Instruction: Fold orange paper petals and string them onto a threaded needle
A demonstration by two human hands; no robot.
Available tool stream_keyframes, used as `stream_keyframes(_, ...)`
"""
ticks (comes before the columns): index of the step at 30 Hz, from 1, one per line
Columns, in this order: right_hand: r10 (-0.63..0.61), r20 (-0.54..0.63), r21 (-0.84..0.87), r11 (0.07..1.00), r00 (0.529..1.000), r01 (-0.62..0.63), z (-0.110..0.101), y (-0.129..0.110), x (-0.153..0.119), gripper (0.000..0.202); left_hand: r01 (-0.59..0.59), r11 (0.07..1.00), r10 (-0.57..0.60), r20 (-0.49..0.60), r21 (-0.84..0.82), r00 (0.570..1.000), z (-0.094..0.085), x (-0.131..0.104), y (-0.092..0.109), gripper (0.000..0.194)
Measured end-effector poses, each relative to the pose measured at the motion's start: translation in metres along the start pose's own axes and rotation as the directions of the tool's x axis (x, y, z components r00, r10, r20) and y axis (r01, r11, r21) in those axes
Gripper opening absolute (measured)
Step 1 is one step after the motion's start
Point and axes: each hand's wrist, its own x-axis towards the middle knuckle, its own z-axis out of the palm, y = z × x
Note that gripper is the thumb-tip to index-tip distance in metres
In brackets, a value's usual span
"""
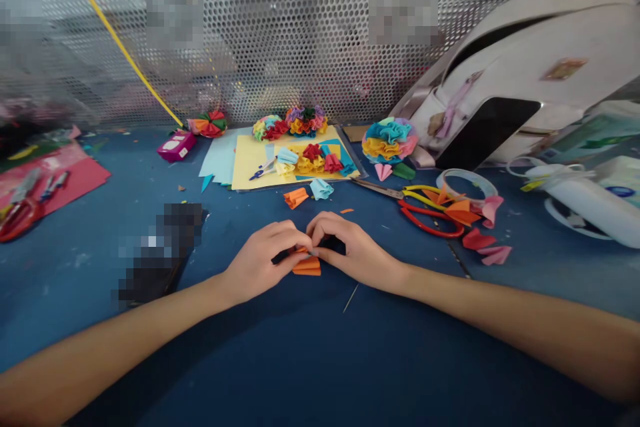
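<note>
A small folded orange paper (307,267) is pinched between my two hands at the middle of the blue table (280,360). My left hand (267,257) is closed on its left side, thumb and fingertips together. From the right, my right hand (353,247) closes on the same paper, its fingertips touching those of the left. The fingers hide the paper's upper part. Just beyond lie an orange pleated piece (296,197) and a light blue one (321,189). A thin needle-like stick (351,298) rests below my right hand.
Red-and-yellow-handled scissors (433,221), a tape roll (467,183) and pink scraps lie right, before a phone (487,130) against a pale backpack (540,60). Left are a dark phone-like object (163,253) and red scissors (23,217). Paper flowers (390,140) stand near the perforated metal screen (280,33).
</note>
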Motion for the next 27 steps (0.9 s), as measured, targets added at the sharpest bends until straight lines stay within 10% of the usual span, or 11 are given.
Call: stream_keyframes(27, 0.003, 0.004, -0.045, 0.999, 1.0, -0.002, 0.0003, -0.0032, -0.0007, 0.017, 0.09, 0.995, -0.093, -0.054, -0.045, 0.994, -0.002, 0.0041, 0.0046, 0.012)
